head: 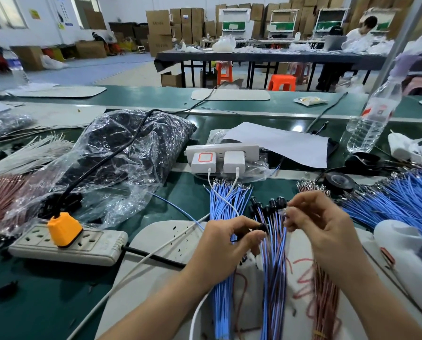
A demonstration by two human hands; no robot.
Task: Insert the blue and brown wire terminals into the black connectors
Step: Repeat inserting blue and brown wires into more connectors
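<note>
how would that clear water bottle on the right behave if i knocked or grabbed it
The clear bottle stands tall and narrow on the green bench, so a sideways push would probably tip it. Its round body would likely roll once down. The thin clear walls look soft, so a firm squeeze may dent them.

Figure: item counts.
- Two hands: the left hand (229, 239) has one black connector (260, 228) in its grip, and the right hand (320, 224) pinches one wire terminal (283, 213).
- Two blue wire bundles (221, 209) (401, 195), mid-counter and at the right edge.
- Two brown wire bundles (325, 290) (1, 192), at the near and left edges.
- One mixed bundle (273, 266).
- Two power strips (82, 246) (222, 148).
- Two white chargers (203, 161) (235, 160).
- One orange plug (64, 228).
- One water bottle (371, 119).
- One tape roll (338, 181).
</note>
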